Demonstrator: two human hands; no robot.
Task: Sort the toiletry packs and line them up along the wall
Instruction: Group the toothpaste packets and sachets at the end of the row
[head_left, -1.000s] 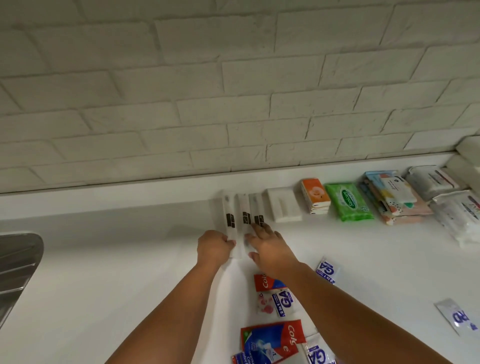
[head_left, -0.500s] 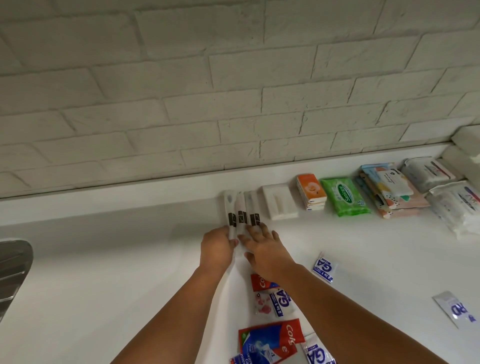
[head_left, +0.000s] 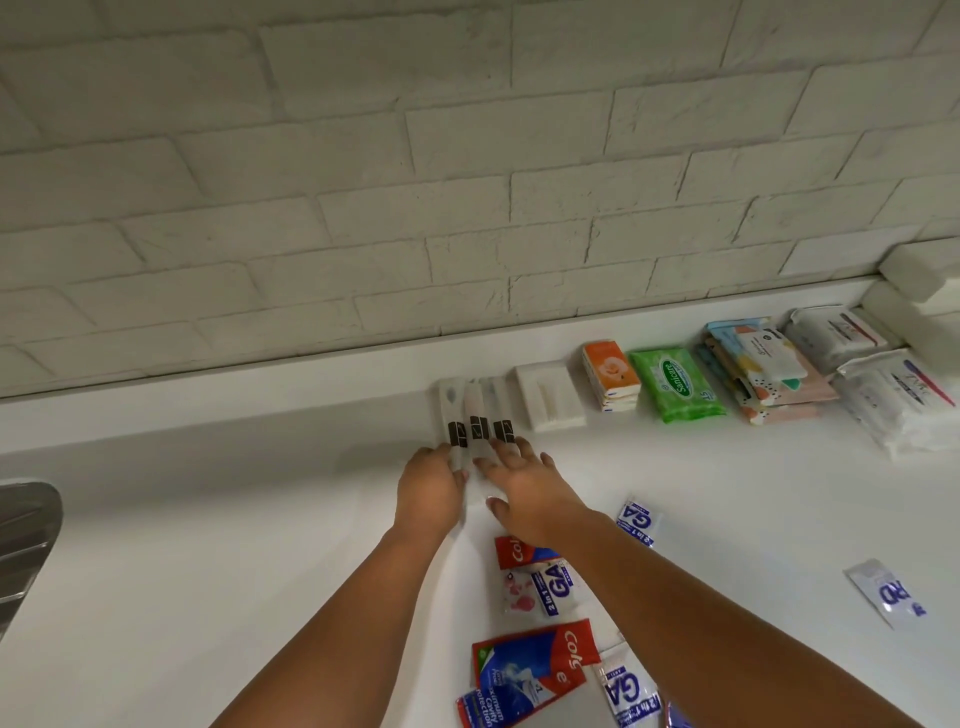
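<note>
Three slim clear toothbrush packs (head_left: 475, 415) with dark labels lie side by side, their far ends against the wall ledge. My left hand (head_left: 430, 486) has its fingers curled at the near end of the leftmost pack. My right hand (head_left: 524, 486) lies flat with spread fingers on the near ends of the other two. To their right stand a white pack (head_left: 550, 397), an orange tissue pack (head_left: 610, 374), a green wipes pack (head_left: 675, 384), a stack of pastel packs (head_left: 763, 369) and white wipes packs (head_left: 893, 395).
Red toothpaste sachets (head_left: 530, 670) and blue-and-white sachets (head_left: 631, 519) lie scattered on the white counter (head_left: 208, 545) near me, one more sachet (head_left: 888, 592) at the right. A metal sink edge (head_left: 26, 540) shows at the far left. The brick wall (head_left: 467, 182) rises behind the ledge.
Both hands have pushed the three slim packs a little farther toward the wall and closer together. The view has shifted slightly.
</note>
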